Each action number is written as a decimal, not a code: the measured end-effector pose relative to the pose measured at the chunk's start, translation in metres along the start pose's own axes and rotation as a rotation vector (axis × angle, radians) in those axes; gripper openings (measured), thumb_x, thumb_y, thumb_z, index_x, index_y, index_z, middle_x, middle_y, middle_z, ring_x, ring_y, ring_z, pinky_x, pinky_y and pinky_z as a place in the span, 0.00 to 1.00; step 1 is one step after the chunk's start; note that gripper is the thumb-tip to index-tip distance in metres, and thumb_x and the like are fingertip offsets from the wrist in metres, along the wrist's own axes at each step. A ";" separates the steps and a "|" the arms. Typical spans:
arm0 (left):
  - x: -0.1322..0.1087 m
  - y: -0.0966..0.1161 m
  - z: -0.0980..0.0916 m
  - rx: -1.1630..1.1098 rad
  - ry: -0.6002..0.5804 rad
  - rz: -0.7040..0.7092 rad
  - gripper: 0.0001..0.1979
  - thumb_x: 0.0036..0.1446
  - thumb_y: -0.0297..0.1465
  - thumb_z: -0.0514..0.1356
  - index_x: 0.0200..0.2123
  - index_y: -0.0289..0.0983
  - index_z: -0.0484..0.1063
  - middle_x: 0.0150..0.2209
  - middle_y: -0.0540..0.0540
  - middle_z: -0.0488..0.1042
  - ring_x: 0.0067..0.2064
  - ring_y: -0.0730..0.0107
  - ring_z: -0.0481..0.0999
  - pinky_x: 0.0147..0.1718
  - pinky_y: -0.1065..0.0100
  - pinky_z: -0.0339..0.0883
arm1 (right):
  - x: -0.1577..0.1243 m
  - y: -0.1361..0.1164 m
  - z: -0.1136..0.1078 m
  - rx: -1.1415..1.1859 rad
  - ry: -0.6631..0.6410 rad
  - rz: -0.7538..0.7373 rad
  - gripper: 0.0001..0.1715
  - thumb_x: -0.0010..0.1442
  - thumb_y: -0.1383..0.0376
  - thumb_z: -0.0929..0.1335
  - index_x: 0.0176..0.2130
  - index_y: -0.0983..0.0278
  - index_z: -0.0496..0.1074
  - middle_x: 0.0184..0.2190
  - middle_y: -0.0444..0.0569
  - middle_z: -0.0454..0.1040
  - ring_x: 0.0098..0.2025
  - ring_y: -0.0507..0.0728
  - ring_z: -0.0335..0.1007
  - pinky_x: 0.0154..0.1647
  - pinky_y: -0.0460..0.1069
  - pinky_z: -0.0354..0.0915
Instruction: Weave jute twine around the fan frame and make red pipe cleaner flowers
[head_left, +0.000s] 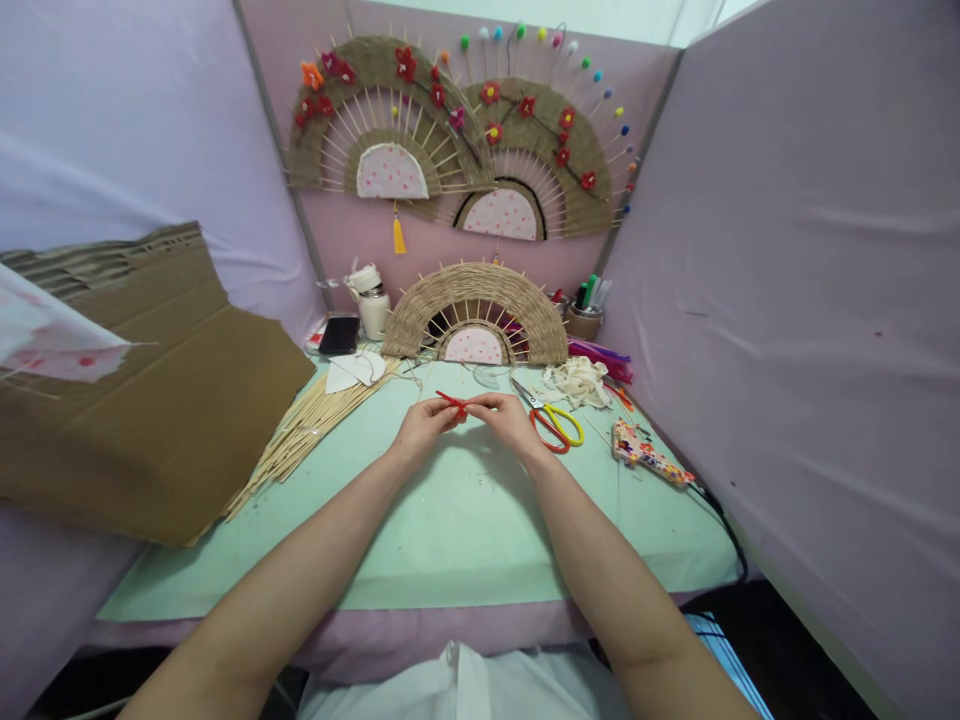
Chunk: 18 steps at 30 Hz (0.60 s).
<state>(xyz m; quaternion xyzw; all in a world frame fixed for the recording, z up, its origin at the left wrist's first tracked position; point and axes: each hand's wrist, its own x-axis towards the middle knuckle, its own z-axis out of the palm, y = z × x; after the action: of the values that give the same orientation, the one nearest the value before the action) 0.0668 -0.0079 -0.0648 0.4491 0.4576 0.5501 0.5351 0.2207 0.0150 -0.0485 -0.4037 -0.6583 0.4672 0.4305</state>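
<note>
A short red pipe cleaner (452, 400) is pinched between both hands above the middle of the table, one end sticking out to the upper left. My left hand (426, 428) grips it from the left with closed fingers. From the right, my right hand (504, 416) pinches it, fingertips close to those of the left. Scissors (551, 420) with one red and one yellow handle lie just right of my right hand, blades pointing to the upper left. Behind the hands stands a twine-wrapped half-round fan (480, 285) with thin sticks and a spotted pink-white centre.
Thin sticks (307, 430) and brown cardboard (150, 400) are at left. A glue gun (649, 455) with a black cord, cream scraps (579, 380) and purple pipe cleaners (604, 358) lie at right. A white bottle (371, 305), phone (340, 336) and pen holder (583, 320) stand behind. Decorated fans (390, 60) hang above.
</note>
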 end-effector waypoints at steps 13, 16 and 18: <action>-0.004 0.006 0.003 0.136 -0.005 0.031 0.14 0.41 0.36 0.65 0.30 0.31 0.76 0.26 0.44 0.78 0.32 0.65 0.76 0.40 0.61 0.67 | 0.001 0.006 0.001 -0.138 -0.035 -0.067 0.14 0.53 0.59 0.66 0.32 0.66 0.76 0.28 0.49 0.77 0.33 0.54 0.70 0.37 0.47 0.62; -0.004 0.004 0.003 0.232 -0.002 0.080 0.11 0.44 0.35 0.63 0.29 0.32 0.76 0.26 0.44 0.78 0.32 0.65 0.76 0.39 0.62 0.67 | 0.001 0.008 0.002 -0.177 -0.027 -0.085 0.13 0.53 0.59 0.66 0.31 0.66 0.75 0.27 0.49 0.76 0.32 0.54 0.69 0.35 0.47 0.61; -0.003 0.002 0.002 0.305 -0.008 0.121 0.10 0.46 0.34 0.61 0.29 0.32 0.76 0.27 0.44 0.78 0.32 0.65 0.76 0.38 0.63 0.67 | 0.001 0.009 0.002 -0.202 -0.017 -0.087 0.13 0.53 0.59 0.65 0.30 0.66 0.75 0.27 0.48 0.76 0.31 0.53 0.68 0.34 0.46 0.61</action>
<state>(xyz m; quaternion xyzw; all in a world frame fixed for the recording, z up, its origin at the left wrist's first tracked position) 0.0690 -0.0106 -0.0629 0.5540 0.5057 0.5037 0.4285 0.2192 0.0175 -0.0573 -0.4119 -0.7227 0.3827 0.4020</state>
